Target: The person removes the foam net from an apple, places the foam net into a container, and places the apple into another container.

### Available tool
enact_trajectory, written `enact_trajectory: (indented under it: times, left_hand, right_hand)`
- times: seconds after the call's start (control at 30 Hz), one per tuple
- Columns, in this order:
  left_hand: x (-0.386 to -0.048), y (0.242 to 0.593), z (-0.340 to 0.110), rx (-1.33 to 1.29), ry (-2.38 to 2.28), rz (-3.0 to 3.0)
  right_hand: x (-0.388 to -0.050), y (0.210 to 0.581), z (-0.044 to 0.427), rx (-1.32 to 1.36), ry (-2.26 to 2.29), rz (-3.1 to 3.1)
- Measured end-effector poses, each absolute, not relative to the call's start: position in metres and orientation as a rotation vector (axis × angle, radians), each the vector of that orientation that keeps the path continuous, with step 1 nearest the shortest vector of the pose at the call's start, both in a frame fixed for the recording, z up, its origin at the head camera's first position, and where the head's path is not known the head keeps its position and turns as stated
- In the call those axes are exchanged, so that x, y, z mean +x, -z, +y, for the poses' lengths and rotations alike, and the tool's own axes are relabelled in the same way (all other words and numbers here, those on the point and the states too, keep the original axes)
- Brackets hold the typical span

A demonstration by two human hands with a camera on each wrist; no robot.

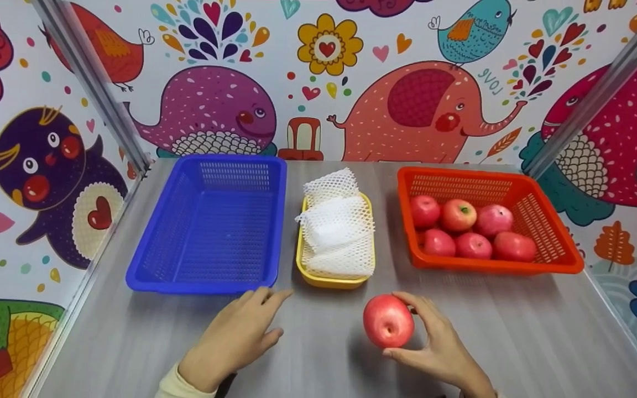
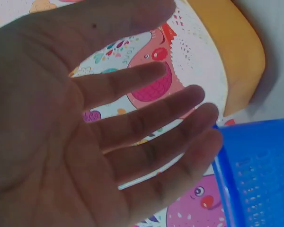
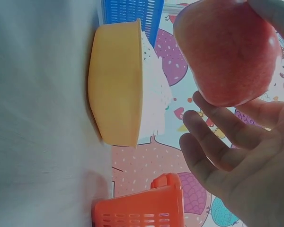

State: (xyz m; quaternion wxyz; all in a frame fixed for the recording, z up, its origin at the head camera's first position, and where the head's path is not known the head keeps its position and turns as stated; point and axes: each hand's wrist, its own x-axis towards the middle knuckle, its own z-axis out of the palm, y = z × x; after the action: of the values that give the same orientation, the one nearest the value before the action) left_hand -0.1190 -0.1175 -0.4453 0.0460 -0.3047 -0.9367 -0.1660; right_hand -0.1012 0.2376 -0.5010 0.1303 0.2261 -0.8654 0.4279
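Note:
A red apple [image 1: 389, 321] is pinched between the thumb and fingers of my right hand [image 1: 439, 348], above the near part of the table. In the right wrist view the apple [image 3: 227, 52] sits against the fingertips, raised off the surface. My left hand [image 1: 241, 331] holds nothing; its fingers are spread and fairly straight near the front rim of the blue basket [image 1: 202, 287]. The left wrist view shows the bare palm [image 2: 38, 118]. White foam net sleeves [image 1: 332, 226] fill a small yellow basket [image 1: 335, 283] beyond and between the hands.
An orange-red basket [image 1: 495, 267] at the right holds several apples [image 1: 473, 245]. The blue basket at the left has a bare bottom. Printed cartoon panels [image 1: 318, 83] enclose the back and sides of the grey table [image 1: 318, 342], with metal posts [image 1: 97, 83] at the corners.

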Motion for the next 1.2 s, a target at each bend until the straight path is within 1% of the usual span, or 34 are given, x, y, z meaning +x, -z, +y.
enact_trajectory:
  times: [0.2, 0.3, 0.43, 0.5, 0.7, 0.83, 0.97, 1.07, 1.2]
  left_hand:
    - [-0.117, 0.446, -0.120, -0.905, 0.530, -2.883]
    - [-0.117, 0.447, -0.120, -0.912, 0.534, -2.884]
    - [-0.117, 0.449, -0.121, -0.923, 0.531, -2.880]
    - [-0.117, 0.450, -0.121, -0.925, 0.523, -2.876]
    - [-0.117, 0.452, -0.121, -0.941, 0.508, -2.873]
    - [-0.116, 0.451, -0.123, -0.939, 0.513, -2.903]
    - [-0.115, 0.451, -0.124, -0.924, 0.526, -2.942]
    - [-0.115, 0.451, -0.125, -0.914, 0.539, -2.971]
    - [-0.113, 0.452, -0.126, -0.905, 0.556, -2.997]
  right_hand:
    - [-0.108, 0.491, 0.246, 0.646, -1.193, -2.564]
    - [-0.122, 0.478, 0.258, 0.707, -1.108, -2.525]
    - [-0.149, 0.453, 0.284, 0.736, -0.968, -2.485]
    - [-0.165, 0.442, 0.297, 0.678, -0.916, -2.509]
    - [-0.218, 0.419, 0.337, 0.361, -0.795, -2.757]
    - [-0.251, 0.417, 0.355, 0.217, -0.679, -2.932]
    - [-0.274, 0.425, 0.367, 0.165, -0.623, -3.045]
    - [-0.285, 0.435, 0.371, 0.180, -0.598, -3.093]
    - [-0.289, 0.445, 0.372, 0.170, -0.609, -3.151]
